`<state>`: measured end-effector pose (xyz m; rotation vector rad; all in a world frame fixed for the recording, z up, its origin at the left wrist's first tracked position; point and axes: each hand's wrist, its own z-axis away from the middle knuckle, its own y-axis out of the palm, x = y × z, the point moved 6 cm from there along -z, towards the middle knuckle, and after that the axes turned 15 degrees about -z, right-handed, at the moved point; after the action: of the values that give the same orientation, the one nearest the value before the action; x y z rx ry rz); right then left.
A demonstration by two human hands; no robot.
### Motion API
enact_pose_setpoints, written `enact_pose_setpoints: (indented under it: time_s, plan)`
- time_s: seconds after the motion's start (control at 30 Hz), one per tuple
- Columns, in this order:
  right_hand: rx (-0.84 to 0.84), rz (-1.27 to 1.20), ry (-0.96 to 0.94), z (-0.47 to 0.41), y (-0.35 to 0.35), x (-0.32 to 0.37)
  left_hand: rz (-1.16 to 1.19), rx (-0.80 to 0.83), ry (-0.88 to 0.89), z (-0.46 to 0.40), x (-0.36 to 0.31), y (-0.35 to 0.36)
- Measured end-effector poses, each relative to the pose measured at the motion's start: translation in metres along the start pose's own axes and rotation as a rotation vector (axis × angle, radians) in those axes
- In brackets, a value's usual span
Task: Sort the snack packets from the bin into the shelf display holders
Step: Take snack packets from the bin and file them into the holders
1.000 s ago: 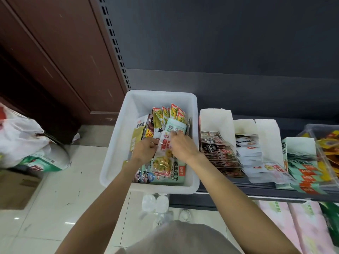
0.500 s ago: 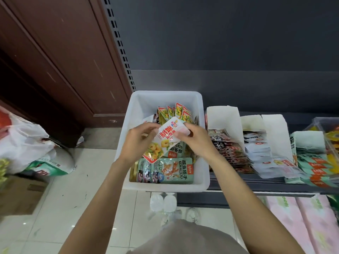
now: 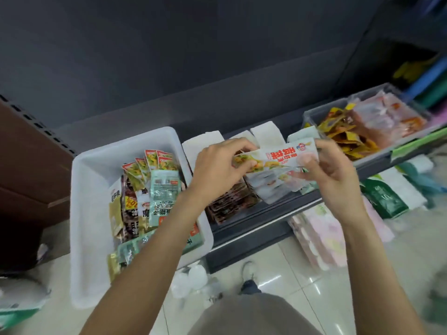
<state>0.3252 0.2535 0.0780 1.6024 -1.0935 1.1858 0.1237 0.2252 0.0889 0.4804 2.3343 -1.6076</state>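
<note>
Both hands hold one white snack packet (image 3: pixel 280 157) with red lettering, stretched sideways above the shelf holders. My left hand (image 3: pixel 219 169) pinches its left end and my right hand (image 3: pixel 331 172) pinches its right end. Just below it a white holder (image 3: pixel 264 132) carries a stack of similar white packets (image 3: pixel 273 188). To the left, another white holder (image 3: pixel 202 146) contains dark brown packets (image 3: pixel 229 205). The white bin (image 3: pixel 89 213), at the left, still has several mixed packets (image 3: pixel 145 194) standing in it.
A clear tray (image 3: pixel 321 114) of yellow and orange packets sits at the right on the dark shelf (image 3: pixel 266 221). Pink and green packs (image 3: pixel 321 240) lie on the lower level. Water bottles (image 3: pixel 191 279) and my shoe (image 3: pixel 249 276) are on the tiled floor.
The white packet has been lifted out of the bin and carried right, over the shelf holders. Both hands went with it, and the view has swung right.
</note>
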Motion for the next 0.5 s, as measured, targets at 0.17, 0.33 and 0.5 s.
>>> enact_pose_setpoints:
  time_s: [0.17, 0.33, 0.5]
  plan:
    - [-0.307, 0.35, -0.256, -0.001, -0.065, -0.005, 0.016, -0.02, 0.013, -0.03, -0.028, 0.058]
    - [-0.259, 0.686, -0.343, -0.018, -0.07, -0.023, -0.23, 0.093, -0.191, -0.023, 0.014, 0.088]
    - [-0.01, 1.021, -0.38, -0.042, -0.043, -0.046, -0.296, 0.127, -0.159, -0.02, 0.019, 0.092]
